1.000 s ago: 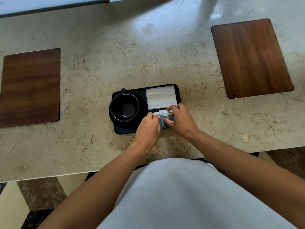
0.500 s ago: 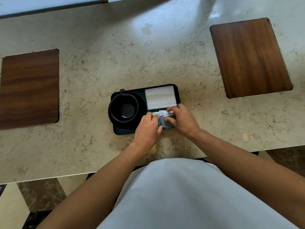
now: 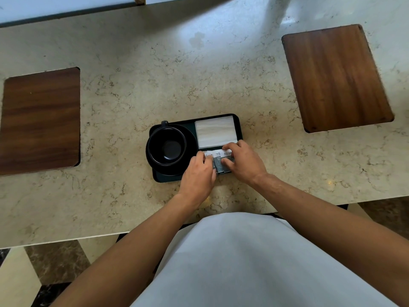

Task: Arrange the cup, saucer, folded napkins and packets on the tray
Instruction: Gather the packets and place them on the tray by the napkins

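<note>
Little has shifted: grey-and-white paper packets (image 3: 221, 161) are still being squared by both hands' fingers (image 3: 228, 161) at five o'clock on the dark rectangular tray (image 3: 238, 127).

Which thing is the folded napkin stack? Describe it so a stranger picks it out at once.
Start at the dark tray in the middle of the marble counter, between two wooden boards. The napkin stack fills the tray's far right corner, beside the black cup. It is the only plain white square there; the packets under both hands are printed.
</note>
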Tool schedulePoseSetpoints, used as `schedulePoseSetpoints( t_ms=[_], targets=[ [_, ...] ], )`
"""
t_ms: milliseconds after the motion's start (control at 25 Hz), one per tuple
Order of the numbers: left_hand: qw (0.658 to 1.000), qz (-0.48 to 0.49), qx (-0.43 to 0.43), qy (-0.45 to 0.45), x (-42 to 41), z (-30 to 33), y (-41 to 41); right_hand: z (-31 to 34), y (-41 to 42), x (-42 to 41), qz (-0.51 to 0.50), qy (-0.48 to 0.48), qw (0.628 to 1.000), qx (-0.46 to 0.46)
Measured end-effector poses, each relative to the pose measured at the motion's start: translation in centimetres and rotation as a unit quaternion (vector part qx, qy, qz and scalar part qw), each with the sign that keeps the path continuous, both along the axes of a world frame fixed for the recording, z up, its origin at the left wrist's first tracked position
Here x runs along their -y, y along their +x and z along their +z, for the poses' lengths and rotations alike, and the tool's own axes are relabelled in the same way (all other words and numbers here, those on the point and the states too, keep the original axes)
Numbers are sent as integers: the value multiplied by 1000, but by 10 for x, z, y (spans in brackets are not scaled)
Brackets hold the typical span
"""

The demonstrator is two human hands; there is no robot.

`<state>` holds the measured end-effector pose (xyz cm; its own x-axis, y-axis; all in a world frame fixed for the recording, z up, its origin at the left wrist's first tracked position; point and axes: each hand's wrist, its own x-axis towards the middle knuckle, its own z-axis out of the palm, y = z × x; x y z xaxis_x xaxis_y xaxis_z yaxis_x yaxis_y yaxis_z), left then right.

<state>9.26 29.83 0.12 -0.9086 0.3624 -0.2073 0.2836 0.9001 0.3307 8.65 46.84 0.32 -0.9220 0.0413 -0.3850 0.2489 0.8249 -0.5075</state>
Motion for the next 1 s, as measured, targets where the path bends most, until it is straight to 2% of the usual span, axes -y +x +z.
schedulePoseSetpoints(
  t_ms=[680,1000],
  targets=[
    [1000,2,5,6,-1,3,5,4,0,2,1,13,1000,-2],
    [1000,15,-17,6,-5,11,8,7,4,-4,2,16,999,-43]
  ],
)
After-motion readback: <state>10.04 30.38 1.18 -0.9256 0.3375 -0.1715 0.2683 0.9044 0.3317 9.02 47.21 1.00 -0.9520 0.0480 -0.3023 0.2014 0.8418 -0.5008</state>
